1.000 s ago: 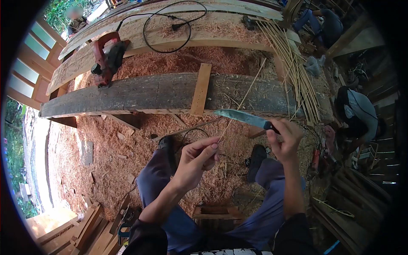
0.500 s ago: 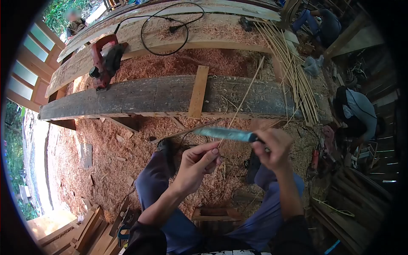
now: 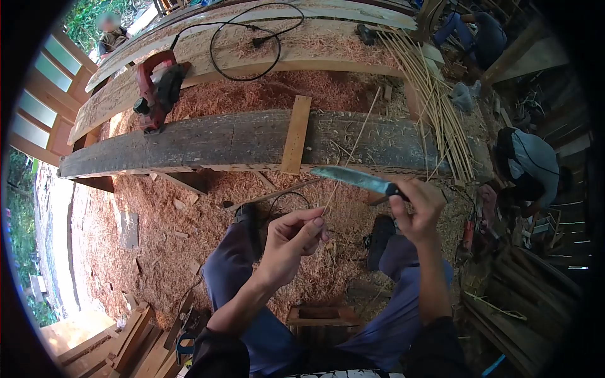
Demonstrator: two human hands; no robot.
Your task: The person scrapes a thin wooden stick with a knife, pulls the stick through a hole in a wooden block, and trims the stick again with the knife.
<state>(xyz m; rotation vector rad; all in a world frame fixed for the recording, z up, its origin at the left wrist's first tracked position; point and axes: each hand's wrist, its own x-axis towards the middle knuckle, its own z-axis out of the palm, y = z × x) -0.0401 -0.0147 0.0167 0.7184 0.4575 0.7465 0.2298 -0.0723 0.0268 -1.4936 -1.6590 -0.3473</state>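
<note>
Between the thumb and fingers of my left hand (image 3: 291,244) is the lower end of a thin stick (image 3: 360,133), which slants up and right over the dark plank (image 3: 214,140). My right hand (image 3: 418,208) is closed round the black handle of a knife (image 3: 357,178). Its blade points left and lies across the stick, above my left hand; whether it touches the stick I cannot tell. A short light board (image 3: 295,135) lies crosswise on the dark plank, left of the stick.
A red power planer (image 3: 157,91) rests at the upper left, near a looped black cable (image 3: 277,58). A bundle of thin sticks (image 3: 435,104) lies at the upper right. Wood shavings cover the ground (image 3: 164,252). Several people are around, two at the right (image 3: 532,167) (image 3: 488,38).
The knife swung left and down over the stick, then moved back up and right with my right hand. The stick's upper end has shifted left. My left hand has barely moved.
</note>
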